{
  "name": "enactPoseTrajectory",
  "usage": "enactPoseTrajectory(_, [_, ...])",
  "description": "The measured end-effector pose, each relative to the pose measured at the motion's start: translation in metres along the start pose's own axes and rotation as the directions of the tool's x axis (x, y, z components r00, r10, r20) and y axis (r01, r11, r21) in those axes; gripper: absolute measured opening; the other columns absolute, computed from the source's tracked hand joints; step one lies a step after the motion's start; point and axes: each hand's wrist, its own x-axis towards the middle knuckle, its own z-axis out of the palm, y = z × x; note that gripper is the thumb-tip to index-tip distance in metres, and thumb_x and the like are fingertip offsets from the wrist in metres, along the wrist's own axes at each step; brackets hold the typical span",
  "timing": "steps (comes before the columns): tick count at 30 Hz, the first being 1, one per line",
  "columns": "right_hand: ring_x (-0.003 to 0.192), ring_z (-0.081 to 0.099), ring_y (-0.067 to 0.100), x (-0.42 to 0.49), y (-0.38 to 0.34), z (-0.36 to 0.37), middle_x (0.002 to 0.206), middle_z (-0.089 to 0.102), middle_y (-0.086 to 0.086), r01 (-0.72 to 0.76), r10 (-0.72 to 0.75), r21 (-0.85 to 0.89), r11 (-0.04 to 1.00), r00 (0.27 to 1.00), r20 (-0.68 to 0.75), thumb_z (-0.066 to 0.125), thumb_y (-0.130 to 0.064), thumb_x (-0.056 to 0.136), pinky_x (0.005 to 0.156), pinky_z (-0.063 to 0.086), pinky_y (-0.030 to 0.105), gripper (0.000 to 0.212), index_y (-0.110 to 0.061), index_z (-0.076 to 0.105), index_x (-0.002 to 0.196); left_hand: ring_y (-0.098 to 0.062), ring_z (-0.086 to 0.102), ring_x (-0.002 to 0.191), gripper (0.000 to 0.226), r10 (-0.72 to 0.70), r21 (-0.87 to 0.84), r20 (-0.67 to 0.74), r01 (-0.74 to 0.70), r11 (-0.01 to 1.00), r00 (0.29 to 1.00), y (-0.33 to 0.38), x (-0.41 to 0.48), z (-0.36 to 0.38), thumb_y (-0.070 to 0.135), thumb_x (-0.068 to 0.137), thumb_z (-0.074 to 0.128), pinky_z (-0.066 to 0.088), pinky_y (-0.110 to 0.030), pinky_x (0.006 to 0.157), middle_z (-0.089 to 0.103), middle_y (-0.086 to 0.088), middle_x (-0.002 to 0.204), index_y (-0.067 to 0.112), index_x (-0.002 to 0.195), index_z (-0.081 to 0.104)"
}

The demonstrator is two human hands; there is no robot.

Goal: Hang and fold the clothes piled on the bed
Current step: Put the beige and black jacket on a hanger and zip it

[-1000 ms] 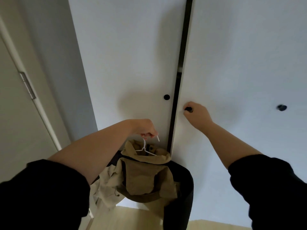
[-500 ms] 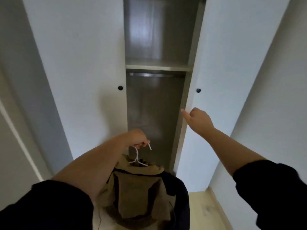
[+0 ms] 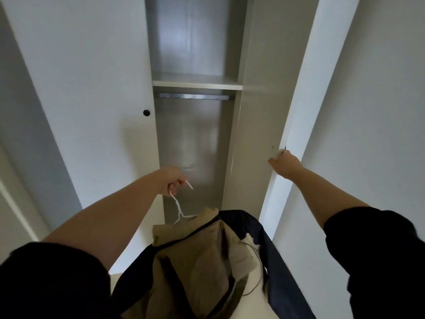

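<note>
nearest, low in the middle, the jacket hangs from a thin white hanger. it is tan cloth with a dark lining, soft and bulky, and probably rather heavy for so slim a frame. just above it the left hand is closed round the hanger's hook. that looks the right place to hold, since the cloth itself would slump and slide. further right, the right hand grips the edge of the open wardrobe door. farthest in, a metal rail runs under a shelf.
</note>
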Motion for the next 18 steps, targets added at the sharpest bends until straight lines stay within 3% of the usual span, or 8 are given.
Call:
enactPoseTrajectory(2, [0.099,0.056,0.033,-0.001,0.006,0.005,0.115,0.056,0.02,-0.031,0.031,-0.001,1.0,0.999,-0.013,0.045,-0.021,0.092,0.075,0.037,0.03,0.042,0.008,0.045,0.123,-0.003,0.024,0.024,0.036,-0.03,-0.028,-0.087,0.027,0.999,0.996,0.013,0.0,0.001,0.005,0.098,0.039,0.024,-0.014,0.034,0.03,0.004,0.035,0.006,0.062,0.044])
enactPoseTrajectory(6, [0.106,0.056,0.035,-0.003,0.011,0.007,0.118,0.056,0.02,-0.085,0.085,-0.008,0.996,0.996,-0.001,0.044,-0.019,0.091,0.077,0.038,0.029,0.043,0.007,0.045,0.126,-0.009,0.029,0.025,0.037,0.056,-0.038,-0.193,-0.064,0.997,0.98,0.041,0.004,0.015,0.006,0.098,0.042,0.027,-0.025,0.045,0.035,-0.003,0.034,0.003,0.062,0.047])
enactPoseTrajectory(8, [0.098,0.058,0.034,-0.001,0.011,0.006,0.112,0.059,0.02,-0.115,0.116,-0.037,0.993,0.993,0.008,0.041,-0.016,0.091,0.071,0.04,0.027,0.04,0.008,0.049,0.121,-0.015,0.033,0.03,0.038,0.085,-0.057,-0.265,-0.103,0.993,0.961,0.05,0.009,0.018,0.004,0.098,0.042,0.03,-0.028,0.046,0.038,-0.007,0.033,0.003,0.061,0.047])
enactPoseTrajectory(13, [0.087,0.064,0.032,0.001,0.011,0.005,0.103,0.06,0.016,-0.156,0.158,-0.039,0.987,0.987,0.032,0.038,-0.014,0.091,0.058,0.042,0.027,0.027,0.001,0.052,0.109,-0.018,0.04,0.046,0.035,0.034,-0.184,-0.381,-0.112,0.977,0.924,0.054,0.022,0.002,0.0,0.096,0.044,0.04,-0.028,0.044,0.042,-0.011,0.056,0.002,0.061,0.045])
enactPoseTrajectory(16, [0.077,0.068,0.031,0.002,0.014,0.007,0.098,0.066,0.018,-0.186,0.187,0.039,0.982,0.982,-0.008,0.034,-0.02,0.097,0.065,0.053,0.033,0.033,0.003,0.056,0.102,-0.014,0.046,0.049,0.029,0.068,-0.359,-0.374,-0.212,0.909,0.925,0.042,0.033,-0.012,0.006,0.097,0.042,0.037,-0.015,0.03,0.047,-0.003,0.062,0.013,0.068,0.044])
enactPoseTrajectory(18, [0.073,0.068,0.031,0.0,0.015,0.012,0.093,0.067,0.017,-0.243,0.267,0.243,0.939,0.961,-0.07,0.031,-0.034,0.1,0.067,0.055,0.036,0.046,0.004,0.055,0.108,-0.011,0.048,0.051,0.027,0.033,-0.427,-0.395,-0.215,0.878,0.918,0.038,0.036,-0.019,0.008,0.098,0.039,0.038,-0.013,0.032,0.049,0.0,0.065,0.016,0.072,0.043])
